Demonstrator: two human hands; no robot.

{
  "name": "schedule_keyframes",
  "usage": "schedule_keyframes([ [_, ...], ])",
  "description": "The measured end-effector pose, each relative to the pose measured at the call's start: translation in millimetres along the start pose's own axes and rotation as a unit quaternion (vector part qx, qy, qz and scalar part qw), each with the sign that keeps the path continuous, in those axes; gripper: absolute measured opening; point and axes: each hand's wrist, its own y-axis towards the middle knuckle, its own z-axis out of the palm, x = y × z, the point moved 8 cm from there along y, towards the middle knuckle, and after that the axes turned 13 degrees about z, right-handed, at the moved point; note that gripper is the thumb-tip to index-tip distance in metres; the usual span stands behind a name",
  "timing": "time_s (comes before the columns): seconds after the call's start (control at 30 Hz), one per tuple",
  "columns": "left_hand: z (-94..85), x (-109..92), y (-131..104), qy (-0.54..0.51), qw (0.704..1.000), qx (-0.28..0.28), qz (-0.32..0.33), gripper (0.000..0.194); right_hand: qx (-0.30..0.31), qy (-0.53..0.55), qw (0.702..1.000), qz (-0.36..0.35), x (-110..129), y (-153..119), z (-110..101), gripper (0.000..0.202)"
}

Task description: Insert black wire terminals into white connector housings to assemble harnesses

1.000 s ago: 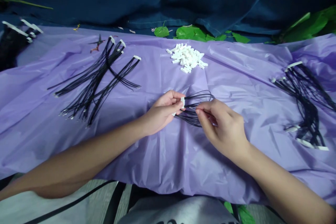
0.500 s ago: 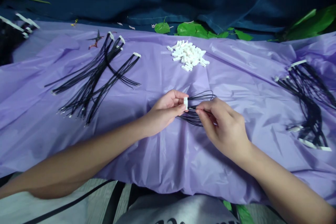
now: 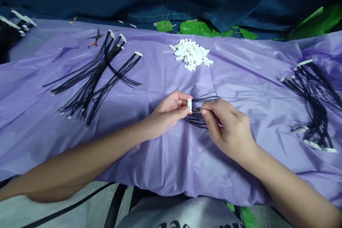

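Between the thumb and fingers of my left hand [image 3: 172, 111] is a small white plastic connector housing [image 3: 190, 104], held upright. Several thin black wires [image 3: 205, 98] run from its right side and loop back under my hands. My right hand [image 3: 227, 123] pinches one black wire close to its end, just right of the housing. A small metal tip shows at that end, near the housing's face; whether it touches cannot be made out. Part of the wire bundle is hidden behind my right fingers.
A pile of white connector housings [image 3: 192, 54] lies beyond my hands on the purple plastic sheet [image 3: 160, 164]. Black wire bundles with white connectors [image 3: 91, 78] are spread at left, more wired connectors [image 3: 315, 99] at right. Green leaves [image 3: 196, 28] line the far edge.
My right hand has shifted very slightly right, with the pinched wire's tip a little farther from the housing. My left hand keeps its grip on the housing.
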Motion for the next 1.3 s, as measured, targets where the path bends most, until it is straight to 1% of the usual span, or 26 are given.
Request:
schedule_keyframes([
  [0.13,-1.9,1,0,0.023,0.999,0.014,0.019,0.026,0.001,-0.032,0.999,0.003,1,-2,-1,0.009],
  [0.27,-1.3,0,0,0.044,0.998,0.023,0.034,0.028,0.017,-0.070,0.997,0.012,3,-3,-1,0.012],
  [0.47,3.9,-10,-2,0.121,0.989,0.047,0.068,0.028,0.028,-0.079,0.996,0.028,3,-3,0,0.014],
  [0.63,7.0,-16,-2,0.155,0.980,0.062,0.110,0.024,0.026,-0.081,0.996,0.035,2,-2,1,0.015],
  [0.8,7.2,-17,-2,0.172,0.976,0.063,0.122,0.023,0.011,-0.102,0.993,0.053,1,-2,1,0.014],
  [0.97,6.9,-17,-4,0.180,0.972,0.059,0.136,0.025,-0.031,-0.078,0.992,0.093,-2,-4,0,0.015],
  [1.1,6.6,-19,-5,0.205,0.965,0.056,0.155,0.024,-0.029,-0.039,0.993,0.106,-4,-5,2,0.014],
  [1.3,7.7,-21,-6,0.225,0.956,0.055,0.180,0.023,-0.027,-0.032,0.993,0.112,-2,-6,3,0.013],
])
